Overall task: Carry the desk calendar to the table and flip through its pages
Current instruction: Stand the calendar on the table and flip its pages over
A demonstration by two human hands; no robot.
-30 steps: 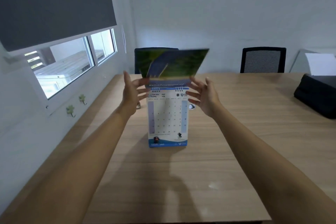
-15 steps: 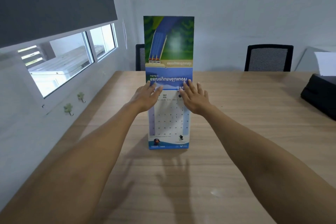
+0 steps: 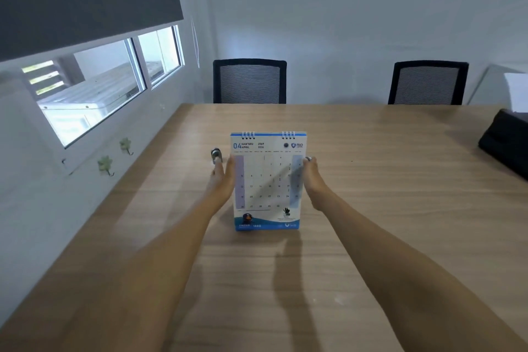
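The desk calendar (image 3: 267,180) stands upright on the wooden table (image 3: 371,208), showing its white April page with a blue band along the bottom and wire rings on top. My left hand (image 3: 224,178) lies flat against its left edge. My right hand (image 3: 313,180) presses its right edge, a ring on one finger. Both hands clasp the calendar between them, fingers pointing away from me.
Two black mesh chairs (image 3: 250,81) (image 3: 428,83) stand at the table's far side. A black bag (image 3: 505,143) lies at the right edge. A small metal object (image 3: 215,155) sits just behind my left hand. Window and wall hooks (image 3: 105,164) line the left wall.
The green picture page that stood raised above the rings has gone over the back. My hands dropped from the top to the calendar's two side edges.
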